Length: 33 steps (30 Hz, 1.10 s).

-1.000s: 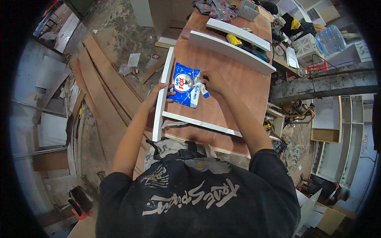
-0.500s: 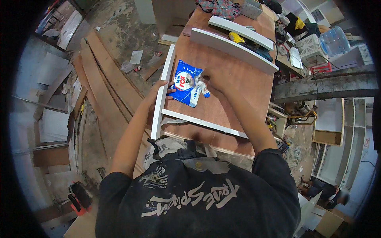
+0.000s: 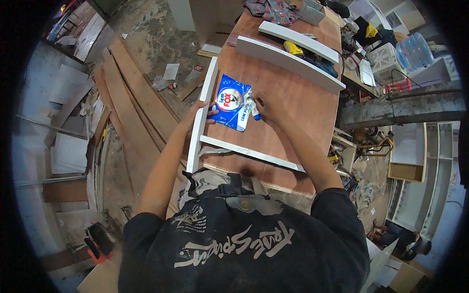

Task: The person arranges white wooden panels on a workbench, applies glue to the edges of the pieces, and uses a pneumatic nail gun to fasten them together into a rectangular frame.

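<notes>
A blue and white glue pouch lies on the reddish-brown wooden panel, its right end torn and crumpled. My left hand wraps round a narrow white board on the panel's left side. Its fingertips come out past the board and touch the pouch's left edge. Beside the torn end is my right hand, fingers curled inward. Whatever they may hold is hidden. Closest to me, a white strip crosses the panel.
Two white boards cross the panel's far part, with a yellow item between them. A checked cloth lies beyond. Long wooden planks cover the floor at left. A concrete beam juts in at right, and a person sits lower right.
My right hand has drawn back a little to the right from the pouch's torn end, showing more of it. My left hand stays at the board. The whole view has shifted slightly.
</notes>
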{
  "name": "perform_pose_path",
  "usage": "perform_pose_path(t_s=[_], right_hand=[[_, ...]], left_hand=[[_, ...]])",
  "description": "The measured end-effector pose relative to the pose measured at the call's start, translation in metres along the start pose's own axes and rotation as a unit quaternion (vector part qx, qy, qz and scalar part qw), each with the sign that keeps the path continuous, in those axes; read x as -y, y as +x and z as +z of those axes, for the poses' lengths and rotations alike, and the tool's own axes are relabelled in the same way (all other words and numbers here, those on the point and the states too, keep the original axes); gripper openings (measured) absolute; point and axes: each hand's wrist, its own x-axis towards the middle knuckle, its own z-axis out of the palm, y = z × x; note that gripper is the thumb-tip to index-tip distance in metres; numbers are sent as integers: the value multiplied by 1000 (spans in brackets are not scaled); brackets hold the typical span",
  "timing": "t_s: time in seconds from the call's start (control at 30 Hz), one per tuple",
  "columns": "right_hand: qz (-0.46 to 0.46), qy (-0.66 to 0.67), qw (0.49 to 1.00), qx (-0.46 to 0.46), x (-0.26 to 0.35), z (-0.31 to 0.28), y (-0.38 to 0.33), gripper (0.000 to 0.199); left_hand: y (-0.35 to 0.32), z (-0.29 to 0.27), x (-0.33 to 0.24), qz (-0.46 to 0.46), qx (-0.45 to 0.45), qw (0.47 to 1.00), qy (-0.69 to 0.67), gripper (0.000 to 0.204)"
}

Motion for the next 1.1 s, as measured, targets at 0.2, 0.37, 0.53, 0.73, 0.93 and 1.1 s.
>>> perform_pose_path(t_s=[0.2, 0.37, 0.53, 0.73, 0.93, 1.1], right_hand=[[127, 79, 988, 34, -3, 4, -4, 21], [256, 168, 937, 169, 6, -22, 17, 17], [167, 186, 959, 131, -11, -5, 22, 17], [16, 94, 983, 156, -52, 5, 33, 16], [-33, 16, 978, 206, -17, -39, 44, 20], [-115, -5, 983, 146, -30, -28, 33, 23]], left_hand=[[7, -7, 6, -5, 9, 1000, -8, 84], [12, -18, 16, -1, 18, 999, -28, 85], [9, -9, 11, 6, 13, 1000, -12, 84], [13, -10, 10, -7, 15, 1000, 21, 85], [0, -7, 11, 27, 28, 999, -7, 84], [3, -11, 15, 29, 38, 999, -16, 85]])
